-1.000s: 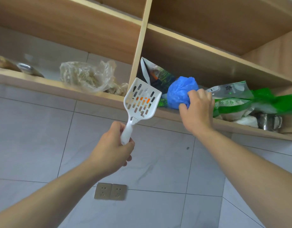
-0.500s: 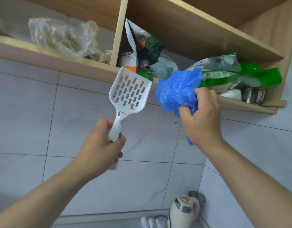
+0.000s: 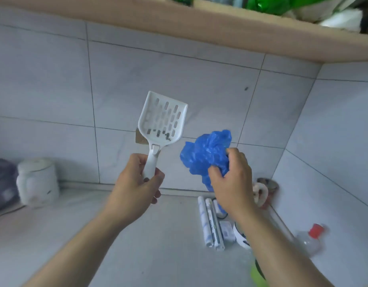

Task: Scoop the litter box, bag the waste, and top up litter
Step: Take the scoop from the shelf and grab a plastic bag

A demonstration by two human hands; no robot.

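Below the shelf (image 3: pixel 199 32), the left hand (image 3: pixel 135 187) clasped the scoop (image 3: pixel 162 123), the right hand (image 3: pixel 230 183) a crumpled blue bag (image 3: pixel 203 156); gathering supplies, apparently, with the bag to be opened next.

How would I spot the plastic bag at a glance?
Start at the grey tiled wall below the wooden shelf. In front of it the right hand grips the crumpled blue plastic bag, right of the white slotted litter scoop. Nothing else here is bright blue.
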